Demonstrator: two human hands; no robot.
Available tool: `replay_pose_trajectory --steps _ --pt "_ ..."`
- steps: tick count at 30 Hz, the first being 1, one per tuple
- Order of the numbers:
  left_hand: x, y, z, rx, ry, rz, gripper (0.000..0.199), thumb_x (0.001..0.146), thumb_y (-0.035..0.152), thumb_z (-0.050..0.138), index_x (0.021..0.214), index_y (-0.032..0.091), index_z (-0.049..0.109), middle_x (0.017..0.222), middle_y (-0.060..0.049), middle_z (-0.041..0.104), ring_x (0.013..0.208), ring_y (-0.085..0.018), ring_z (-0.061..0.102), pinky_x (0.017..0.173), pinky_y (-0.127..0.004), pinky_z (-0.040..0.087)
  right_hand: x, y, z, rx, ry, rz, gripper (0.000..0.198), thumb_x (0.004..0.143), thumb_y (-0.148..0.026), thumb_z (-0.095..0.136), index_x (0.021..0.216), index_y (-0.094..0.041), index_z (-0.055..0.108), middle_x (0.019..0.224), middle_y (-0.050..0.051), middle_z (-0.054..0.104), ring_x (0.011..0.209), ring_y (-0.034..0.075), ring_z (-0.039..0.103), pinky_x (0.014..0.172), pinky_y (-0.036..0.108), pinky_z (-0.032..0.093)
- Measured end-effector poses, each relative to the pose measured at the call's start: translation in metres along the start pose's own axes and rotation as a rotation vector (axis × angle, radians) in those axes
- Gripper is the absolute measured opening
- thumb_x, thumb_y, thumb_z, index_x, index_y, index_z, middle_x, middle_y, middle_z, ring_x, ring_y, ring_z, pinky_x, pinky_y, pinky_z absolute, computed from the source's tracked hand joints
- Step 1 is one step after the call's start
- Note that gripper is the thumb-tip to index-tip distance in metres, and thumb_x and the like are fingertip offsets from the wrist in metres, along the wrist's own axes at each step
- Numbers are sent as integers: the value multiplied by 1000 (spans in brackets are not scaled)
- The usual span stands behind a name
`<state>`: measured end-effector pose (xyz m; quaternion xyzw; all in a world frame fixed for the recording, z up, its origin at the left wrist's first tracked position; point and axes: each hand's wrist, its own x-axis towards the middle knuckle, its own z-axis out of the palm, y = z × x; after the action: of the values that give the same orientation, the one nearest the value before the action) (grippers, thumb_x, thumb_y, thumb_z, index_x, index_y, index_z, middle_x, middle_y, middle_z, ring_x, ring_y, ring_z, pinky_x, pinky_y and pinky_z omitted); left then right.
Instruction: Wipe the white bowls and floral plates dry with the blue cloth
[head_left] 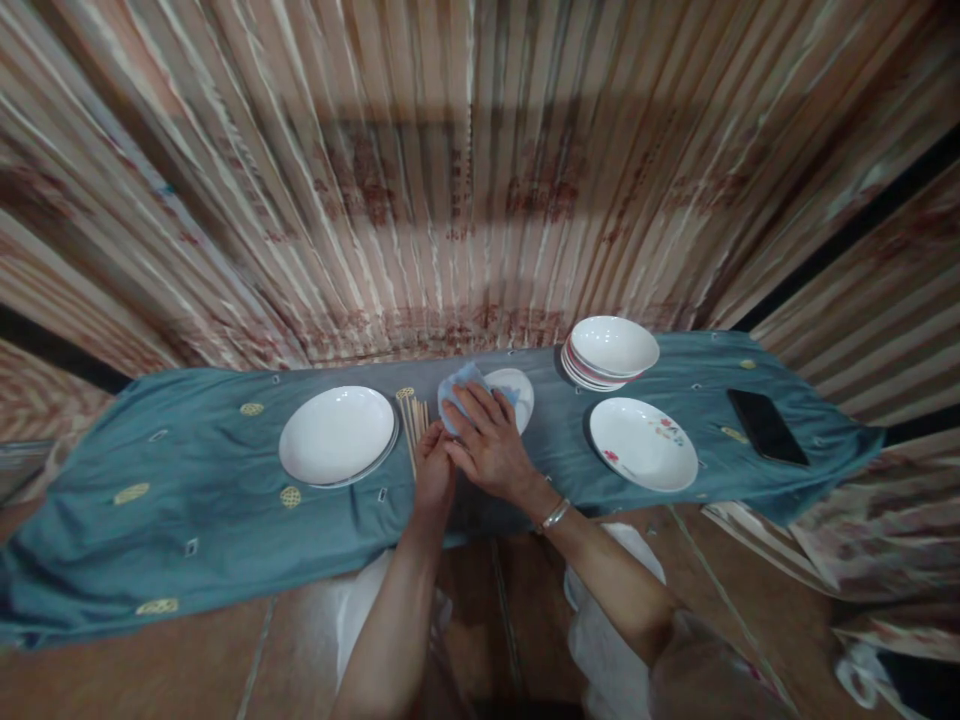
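Note:
My right hand (491,445) is bent over a light blue cloth (461,378), its fingers somewhat apart and pressing the cloth from above. Close beside it, my left hand (435,465) has its fingers curled near the cloth's lower edge; what they hold is hidden. Several wooden chopsticks (412,425) lie just left of the cloth, partly behind my left hand. Right of the cloth, a small white plate (523,392) with a blue pattern is partly covered by my right fingers. Whether something lies under the cloth I cannot tell.
On the teal tablecloth (225,520), stacked white plates (337,435) stand left. To the right are stacked bowls (615,348), an oval flowered plate (641,445) and a black phone (766,425). A patterned curtain (465,200) hangs behind the table.

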<state>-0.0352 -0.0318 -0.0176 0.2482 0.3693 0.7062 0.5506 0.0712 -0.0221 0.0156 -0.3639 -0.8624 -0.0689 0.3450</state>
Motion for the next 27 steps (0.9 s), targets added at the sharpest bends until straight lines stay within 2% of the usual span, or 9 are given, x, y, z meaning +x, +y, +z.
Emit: replay_pose_trajectory --steps 6,11,17,22,27 --pt "0 5 10 -76 36 -22 31 54 35 87 66 16 66 66 2 67 59 -10 58 63 -23 47 -2 18 -6 3 92 140 43 99 -25 41 140 -21 51 145 12 52 142 27 35 118 52 21" --pt "-2 7 14 -39 25 -71 35 51 39 89 65 16 65 64 2 67 56 -11 57 64 -27 49 -7 30 -8 51 151 248 44 100 -27 37 143 -23 47 145 11 50 144 27 32 118 53 24" --pt "0 4 8 9 43 -46 33 55 41 85 65 19 63 65 0 67 59 -13 57 61 -27 46 -16 42 -5 186 252 340 47 102 -29 31 145 -18 43 146 15 45 142 25 35 117 51 33" --pt "-1 6 3 47 48 -72 35 56 42 85 66 17 62 62 2 64 56 -11 54 57 -24 41 -24 52 2 292 305 423 47 103 -30 28 145 -16 42 145 17 46 141 23 37 117 49 35" --pt "-2 10 5 12 56 -72 36 54 40 86 66 15 63 65 1 66 60 -11 57 61 -23 43 -32 61 16 400 386 551 47 102 -36 28 140 -12 45 140 19 51 135 23 45 115 50 37"
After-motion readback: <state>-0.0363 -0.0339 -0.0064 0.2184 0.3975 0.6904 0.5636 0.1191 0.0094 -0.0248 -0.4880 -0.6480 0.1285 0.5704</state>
